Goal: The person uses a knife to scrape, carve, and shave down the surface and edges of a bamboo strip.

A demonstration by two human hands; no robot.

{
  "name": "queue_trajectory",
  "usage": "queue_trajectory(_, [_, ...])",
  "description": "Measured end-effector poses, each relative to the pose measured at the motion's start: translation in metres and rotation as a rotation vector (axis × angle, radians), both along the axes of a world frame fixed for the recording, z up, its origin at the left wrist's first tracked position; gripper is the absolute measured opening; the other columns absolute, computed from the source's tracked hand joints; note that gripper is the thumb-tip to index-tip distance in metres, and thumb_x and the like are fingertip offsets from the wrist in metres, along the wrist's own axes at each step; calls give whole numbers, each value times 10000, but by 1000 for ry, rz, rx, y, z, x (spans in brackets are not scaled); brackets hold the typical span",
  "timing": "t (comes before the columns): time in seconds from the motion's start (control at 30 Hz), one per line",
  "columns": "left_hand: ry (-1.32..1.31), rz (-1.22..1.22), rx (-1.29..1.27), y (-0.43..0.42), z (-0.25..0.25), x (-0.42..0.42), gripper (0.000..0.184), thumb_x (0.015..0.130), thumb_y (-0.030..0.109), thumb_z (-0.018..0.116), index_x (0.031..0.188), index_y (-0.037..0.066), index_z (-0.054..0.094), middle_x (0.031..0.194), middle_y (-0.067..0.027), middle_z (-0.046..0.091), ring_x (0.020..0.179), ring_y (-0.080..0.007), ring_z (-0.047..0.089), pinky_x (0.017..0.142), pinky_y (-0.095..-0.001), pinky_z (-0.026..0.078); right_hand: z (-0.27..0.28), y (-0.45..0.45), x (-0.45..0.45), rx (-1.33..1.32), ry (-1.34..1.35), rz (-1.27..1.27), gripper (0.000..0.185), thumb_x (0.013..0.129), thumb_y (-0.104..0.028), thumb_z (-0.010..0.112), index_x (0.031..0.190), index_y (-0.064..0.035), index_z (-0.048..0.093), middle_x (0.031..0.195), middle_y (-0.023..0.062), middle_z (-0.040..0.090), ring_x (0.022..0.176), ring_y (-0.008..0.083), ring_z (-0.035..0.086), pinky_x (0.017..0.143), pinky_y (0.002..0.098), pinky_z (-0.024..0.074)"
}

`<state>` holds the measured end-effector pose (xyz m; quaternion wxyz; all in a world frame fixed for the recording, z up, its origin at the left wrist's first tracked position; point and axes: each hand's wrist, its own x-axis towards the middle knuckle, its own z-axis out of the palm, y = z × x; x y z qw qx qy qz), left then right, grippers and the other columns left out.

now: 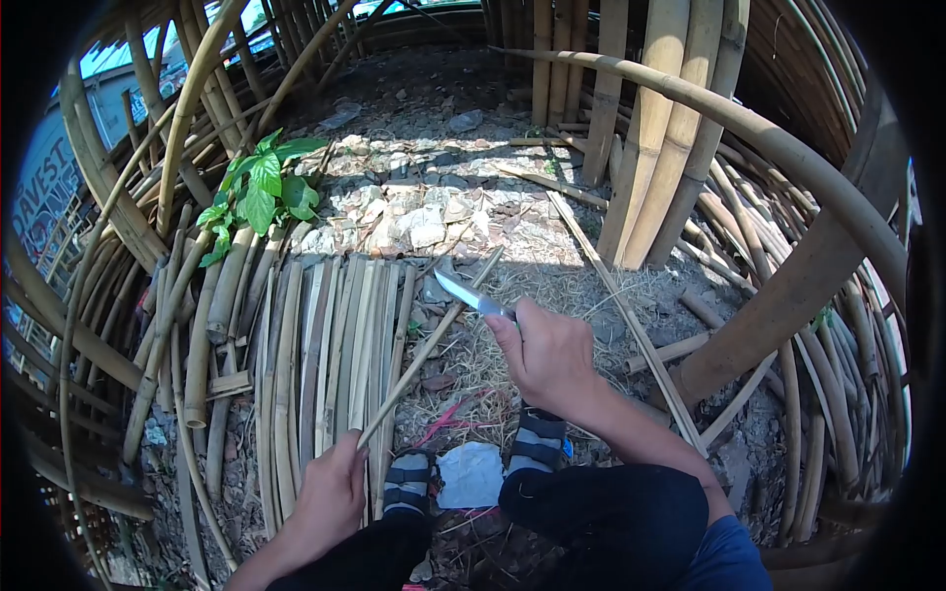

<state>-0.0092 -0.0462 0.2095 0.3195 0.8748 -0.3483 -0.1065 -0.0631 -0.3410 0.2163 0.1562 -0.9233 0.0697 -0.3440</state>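
Note:
My right hand is closed round the handle of a knife, its bright blade pointing up and to the left. In my left hand, closed as well, is the lower end of a thin bamboo strip, which slants up to the right. The strip's upper part passes close by the blade; whether they touch is unclear. Left of the strip, a row of split bamboo strips lies side by side on the ground.
Bamboo poles stand at the upper right, and a curved pole arches across. A long strip lies right of my hand. Green leaves grow at left. White paper lies between my sandalled feet.

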Motion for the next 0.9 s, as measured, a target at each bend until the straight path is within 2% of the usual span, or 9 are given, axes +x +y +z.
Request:
queue_trajectory(0.23, [-82,48,-25,15,-8,4,125,942,-24,525,1062,-46,496,761,-291,547,722,-502,569,617,-523,427,-4,-37,2,20,47,-224,427,1018,-374,509,751,-41,524,525,145,525,452,360,545,437,474,397])
queue_trajectory(0.33, [-140,105,-39,15,-10,6,100,947,-23,516,1042,-45,496,772,-293,544,716,-498,565,616,-519,425,-13,-32,-1,136,-73,-157,410,1019,-358,510,756,-44,522,530,145,527,460,355,556,436,465,402])
queue_trajectory(0.4, [-96,114,21,13,-9,6,86,950,-19,511,1030,-41,492,752,-286,542,703,-497,560,613,-520,422,-17,-19,0,48,-170,77,392,1010,-340,534,747,-50,513,531,129,532,463,326,572,430,434,417])
queue_trajectory(0.5, [-26,108,44,9,-7,3,74,956,-12,507,1024,-34,489,734,-284,542,705,-495,564,614,-519,423,-15,-1,8,-66,-175,218,378,993,-336,566,746,-56,507,532,109,537,448,285,574,418,395,431])
queue_trajectory(0.63, [-77,34,17,12,-13,5,76,962,-1,510,1031,-27,491,716,-283,543,691,-492,567,601,-516,422,-24,-9,17,-92,-134,178,376,975,-344,594,750,-55,508,547,95,551,444,259,575,409,373,438])
queue_trajectory(0.9, [-26,-5,-7,13,-11,3,60,972,15,514,1015,-25,503,662,-268,543,616,-476,564,543,-497,411,-24,-22,17,-268,-217,145,394,967,-378,594,753,-60,502,546,86,552,447,246,579,409,379,457])
